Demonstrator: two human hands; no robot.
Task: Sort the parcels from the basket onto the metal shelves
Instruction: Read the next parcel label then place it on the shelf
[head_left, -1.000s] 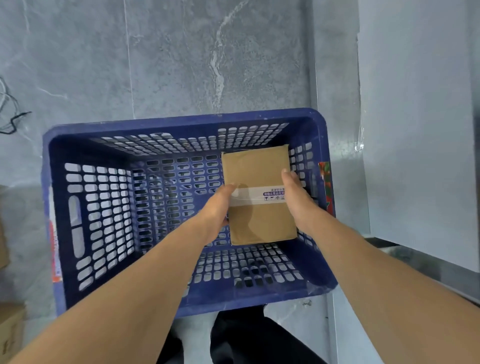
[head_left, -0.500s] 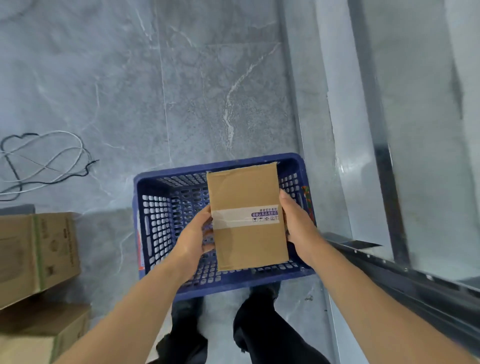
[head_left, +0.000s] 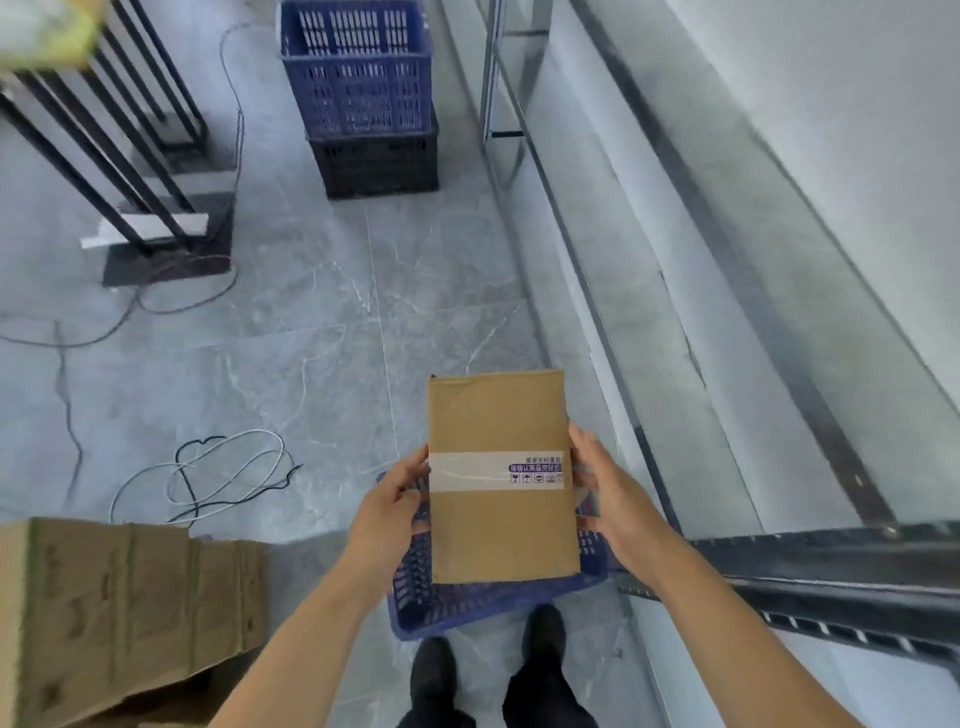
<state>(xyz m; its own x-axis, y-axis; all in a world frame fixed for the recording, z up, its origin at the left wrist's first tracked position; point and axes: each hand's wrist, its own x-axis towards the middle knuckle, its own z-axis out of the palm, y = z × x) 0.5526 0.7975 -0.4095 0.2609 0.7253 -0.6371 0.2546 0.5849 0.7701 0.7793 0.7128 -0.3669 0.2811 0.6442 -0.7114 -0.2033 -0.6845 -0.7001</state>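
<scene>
We note small purple Chinese print and handling pictograms on the parcel's (head_left: 501, 478) tape band (head_left: 493, 471), too blurred to read.

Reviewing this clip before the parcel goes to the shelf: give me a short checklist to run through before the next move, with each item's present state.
1. Parcel held on both sides: left hand and right hand on opposite edges. Ok.
2. Parcel clear of the blue basket: held above it. Ok.
3. Tape strip across the parcel looks intact. Ok.
4. Metal shelf on the right: the visible stretch is bare. Ok.
5. Loose cable on the floor, left of the feet: a possible trip hazard. Not ok.
6. Parcel weight and contents: cannot tell.
</scene>
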